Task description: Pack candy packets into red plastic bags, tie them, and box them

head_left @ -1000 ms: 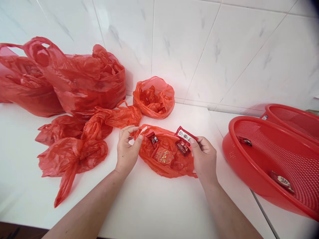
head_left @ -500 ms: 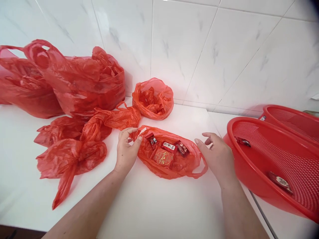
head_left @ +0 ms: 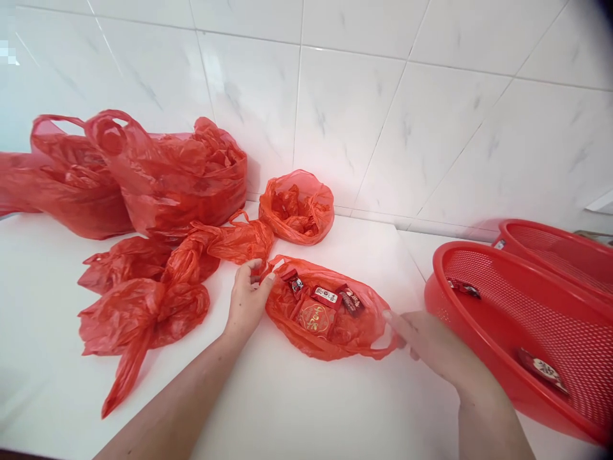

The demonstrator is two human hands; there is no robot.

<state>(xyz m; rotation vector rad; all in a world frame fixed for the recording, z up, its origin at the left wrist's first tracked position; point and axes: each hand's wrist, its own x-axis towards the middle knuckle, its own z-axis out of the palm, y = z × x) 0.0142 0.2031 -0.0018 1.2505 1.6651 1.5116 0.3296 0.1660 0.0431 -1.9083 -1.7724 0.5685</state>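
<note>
A translucent red plastic bag (head_left: 297, 342) lies spread on the white surface, its mouth facing up. Inside are a square red packet with gold print (head_left: 313, 317), a small red-and-white packet (head_left: 326, 295), a dark red wrapped packet (head_left: 352, 299) and a small shiny-wrapped piece (head_left: 295, 284). At the bag's left end is my left hand (head_left: 246, 300), thumb and curled fingers apart beside the rim. My right hand (head_left: 426, 335), slightly blurred, has its thumb against the right handle loop, with fingers stretched out beyond it.
Two red mesh baskets (head_left: 479, 338) stand at the right, the nearer holding a few wrapped packets (head_left: 543, 370). Knotted red bags (head_left: 127, 313) lie at the left. Large filled red bags (head_left: 186, 176) and a small open bag (head_left: 297, 236) stand along the tiled wall (head_left: 349, 115).
My right hand has moved down to the bag's right handle, and its fingers have turned lower. My left hand stays at the left end. The whole view has shifted slightly.
</note>
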